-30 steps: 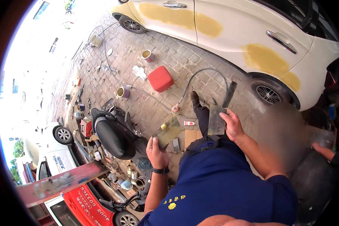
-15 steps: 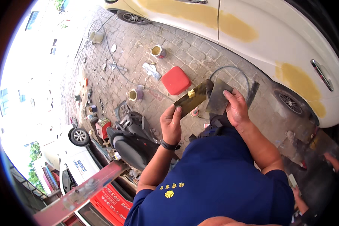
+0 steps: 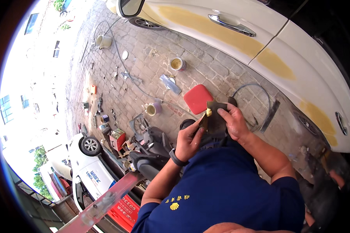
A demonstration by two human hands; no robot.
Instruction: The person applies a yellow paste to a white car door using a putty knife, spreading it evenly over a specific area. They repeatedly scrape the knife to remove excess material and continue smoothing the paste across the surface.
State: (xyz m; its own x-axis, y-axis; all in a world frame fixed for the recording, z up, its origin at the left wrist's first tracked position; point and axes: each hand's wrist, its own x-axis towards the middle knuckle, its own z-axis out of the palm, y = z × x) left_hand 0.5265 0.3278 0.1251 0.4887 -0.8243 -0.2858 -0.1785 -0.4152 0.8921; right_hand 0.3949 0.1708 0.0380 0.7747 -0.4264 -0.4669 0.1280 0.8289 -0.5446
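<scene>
My left hand (image 3: 188,142) grips a putty spreader (image 3: 203,122), a thin flat plate now turned nearly edge-on. In my right hand (image 3: 235,123) is a second spreader (image 3: 217,126), dark and roughly rectangular, with the thumb pressed on its face. A small lump of yellow putty (image 3: 209,112) sits where the two plates meet, in front of my body. Whether it clings to one plate or both, I cannot tell. Beyond my hands stands a white car (image 3: 237,50) with smoothed yellow filler patches (image 3: 276,64) along its side.
A red stool (image 3: 197,98) stands just past my hands. Open cans (image 3: 177,64) (image 3: 153,108) sit on the paving, with a hose (image 3: 138,86) trailing across it. A black scooter (image 3: 153,141) is close on the left. Another person's arm (image 3: 335,178) shows at the lower right.
The two spreaders have come together; the left one has tilted from face-up to nearly edge-on, and the putty now lies against the right one. My view has shifted, showing more of the car.
</scene>
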